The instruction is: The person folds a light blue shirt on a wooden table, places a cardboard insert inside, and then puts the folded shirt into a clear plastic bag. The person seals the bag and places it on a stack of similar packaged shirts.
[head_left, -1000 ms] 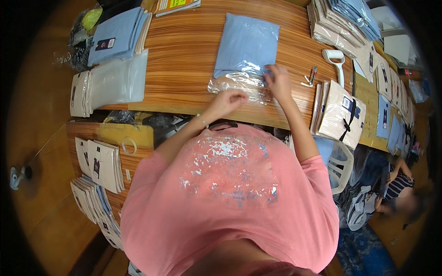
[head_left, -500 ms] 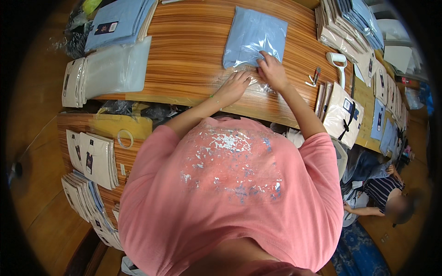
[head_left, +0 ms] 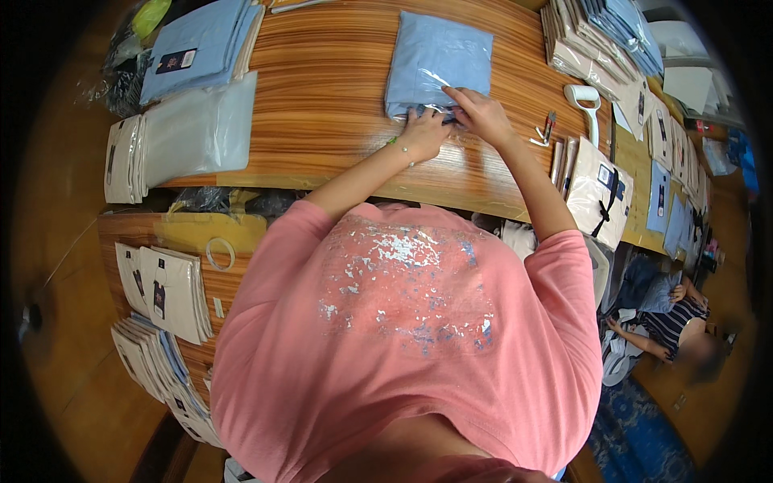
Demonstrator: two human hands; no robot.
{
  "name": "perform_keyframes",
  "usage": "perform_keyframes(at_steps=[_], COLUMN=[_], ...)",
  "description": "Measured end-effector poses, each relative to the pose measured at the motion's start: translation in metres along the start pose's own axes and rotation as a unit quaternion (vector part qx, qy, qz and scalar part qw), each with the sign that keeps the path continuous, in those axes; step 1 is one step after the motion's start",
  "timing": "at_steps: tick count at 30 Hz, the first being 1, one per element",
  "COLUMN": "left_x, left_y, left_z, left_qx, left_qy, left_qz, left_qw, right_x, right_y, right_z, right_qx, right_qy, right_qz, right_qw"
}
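Note:
A folded light-blue garment (head_left: 441,56) lies on the table in front of me, inside a clear plastic bag (head_left: 432,78) that shines under the light. Both my hands are at the bag's near edge. My left hand (head_left: 427,135) has its curled fingertips on the folded-up plastic there, with a beaded bracelet at the wrist. Just to its right, my right hand (head_left: 483,117) grips the near right corner, thumb low and index finger stretched over the plastic. The fingertips partly hide the bag's mouth.
Left stand a stack of blue garments (head_left: 193,68), empty clear bags (head_left: 205,121) and cream garments (head_left: 125,161). A lint roller (head_left: 588,105), small snips (head_left: 549,127) and more packed garments (head_left: 600,189) lie right. A tape roll (head_left: 220,253) rests on the lower left table. Another person (head_left: 676,322) sits at far right.
The flap of plastic that lay flat toward me is now folded up against the packet. My left hand has moved up and right to the packet's edge; my right hand has shifted slightly.

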State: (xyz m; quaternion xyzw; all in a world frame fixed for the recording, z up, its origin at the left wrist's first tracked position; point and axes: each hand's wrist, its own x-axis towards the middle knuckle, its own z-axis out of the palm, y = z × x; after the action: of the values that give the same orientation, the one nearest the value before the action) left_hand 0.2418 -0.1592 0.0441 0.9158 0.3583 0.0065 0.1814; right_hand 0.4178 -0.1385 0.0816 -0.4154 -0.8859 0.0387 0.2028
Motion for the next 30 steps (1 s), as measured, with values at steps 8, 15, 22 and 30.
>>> perform_keyframes(at_steps=[8,15,22,30], left_x=[-0.046,-0.074,0.026,0.045], left_y=[0.010,-0.033,-0.054,-0.069], left_z=[0.012,-0.046,-0.057,0.003], left_qx=[-0.067,-0.330,-0.183,-0.015], left_qy=[-0.007,-0.235,0.158,0.121], left_qz=[0.034,0.121,0.249,0.339], left_qw=[0.997,0.906,0.938,0.933], right_x=[-0.016,-0.035,-0.019,-0.005], right_y=[-0.006,-0.082,-0.127,-0.136], right_z=[0.026,0.028,0.086,0.092], right_qx=[-0.011,-0.039,0.062,0.085], right_qy=[-0.019,0.121,0.003,0.039], right_qz=[0.098,0.129,0.212,0.213], right_qw=[0.995,0.983,0.975,0.973])
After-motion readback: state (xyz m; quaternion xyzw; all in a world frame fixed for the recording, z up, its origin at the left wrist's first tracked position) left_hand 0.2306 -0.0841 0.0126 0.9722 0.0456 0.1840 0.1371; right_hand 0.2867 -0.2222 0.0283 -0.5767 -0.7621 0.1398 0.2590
